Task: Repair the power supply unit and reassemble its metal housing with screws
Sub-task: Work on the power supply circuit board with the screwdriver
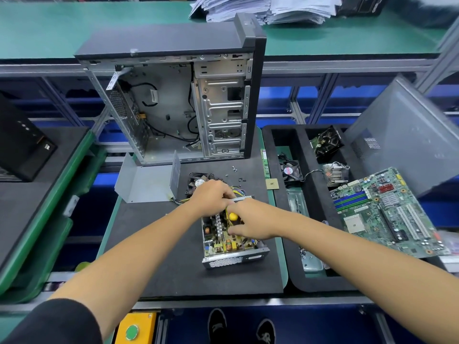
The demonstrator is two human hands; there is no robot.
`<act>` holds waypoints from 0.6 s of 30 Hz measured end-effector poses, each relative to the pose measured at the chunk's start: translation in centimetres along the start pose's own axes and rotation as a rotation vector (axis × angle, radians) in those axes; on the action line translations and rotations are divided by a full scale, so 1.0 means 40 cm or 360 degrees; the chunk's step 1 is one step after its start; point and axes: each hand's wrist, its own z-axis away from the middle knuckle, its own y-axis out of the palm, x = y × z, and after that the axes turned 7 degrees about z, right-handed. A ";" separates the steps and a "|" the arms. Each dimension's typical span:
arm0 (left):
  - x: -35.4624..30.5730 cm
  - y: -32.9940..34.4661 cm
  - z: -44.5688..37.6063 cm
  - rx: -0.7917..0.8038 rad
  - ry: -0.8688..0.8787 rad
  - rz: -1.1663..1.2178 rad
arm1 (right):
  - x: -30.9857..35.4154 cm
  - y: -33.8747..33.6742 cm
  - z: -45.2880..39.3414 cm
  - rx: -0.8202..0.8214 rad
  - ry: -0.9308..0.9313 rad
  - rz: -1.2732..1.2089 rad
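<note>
The open power supply unit (pixel 233 254) lies on the black mat, its circuit board showing and its perforated metal end wall facing me. My left hand (pixel 211 197) has its fingers curled over the unit's far end, where yellow and black wires (pixel 238 189) come out. My right hand (pixel 250 219) pinches a yellow-topped screwdriver (pixel 233 216) standing upright over the board; its shaft and tip are hidden. The unit's grey metal cover (pixel 146 182) lies apart to the left. A black fan (pixel 197 182) sits just behind my left hand. Loose screws (pixel 236 171) lie on the mat beyond.
An opened computer case (pixel 178 100) stands behind the mat. To the right, a black foam tray (pixel 298 281) holds a small fan (pixel 291 171), a heatsink (pixel 334 173) and a motherboard (pixel 382 212). A grey side panel (pixel 409 135) leans at the far right.
</note>
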 end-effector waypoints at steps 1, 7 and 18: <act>-0.003 0.000 0.000 0.0013 0.0006 0.0022 | 0.003 -0.005 0.001 -0.0005 -0.0020 -0.0014; -0.027 0.008 0.001 0.0075 -0.0009 -0.0321 | -0.003 -0.077 -0.021 -0.0187 0.0084 -0.0076; 0.067 -0.125 0.025 -0.0305 -0.0108 0.0080 | 0.000 -0.146 -0.066 -0.0763 0.0198 -0.0170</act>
